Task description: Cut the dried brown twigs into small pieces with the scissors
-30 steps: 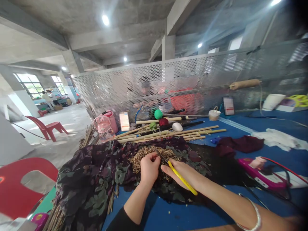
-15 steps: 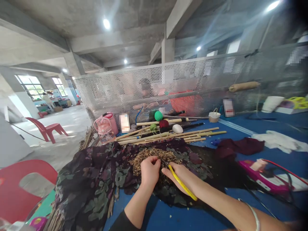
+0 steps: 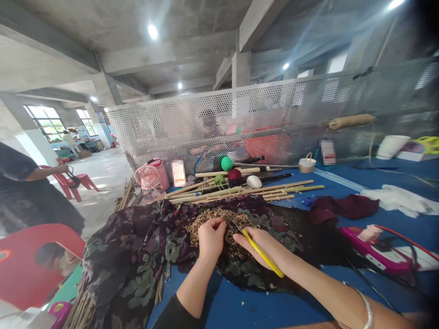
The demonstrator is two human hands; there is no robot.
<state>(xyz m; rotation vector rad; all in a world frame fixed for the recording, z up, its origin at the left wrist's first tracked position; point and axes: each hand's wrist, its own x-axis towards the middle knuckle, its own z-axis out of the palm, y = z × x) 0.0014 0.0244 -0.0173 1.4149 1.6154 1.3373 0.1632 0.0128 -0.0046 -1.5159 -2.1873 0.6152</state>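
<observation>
My right hand [image 3: 261, 244] is wrapped round a pair of yellow-handled scissors [image 3: 262, 253]. Their thin metal blade points up and left over a heap of brown dried plant bits [image 3: 202, 224]. Beside the blade, my left hand [image 3: 211, 237] is closed in a pinch above the heap; whatever its fingertips hold is too small or hidden to tell. Under the heap is a dark floral cloth [image 3: 133, 260], spread on the blue table [image 3: 236, 306].
Bamboo sticks [image 3: 240, 190], yarn balls [image 3: 227, 163] and a pink bag [image 3: 150, 180] line the table's far side before a perforated metal screen [image 3: 164, 114]. A magenta device [image 3: 377, 253] and white gloves [image 3: 404, 199] lie right. A person [image 3: 30, 192] stands left near red chairs [image 3: 20, 269].
The scissors' blade now shows further out over the heap, and my right hand has shifted slightly right. At the left, a person has come into view beside the red chairs.
</observation>
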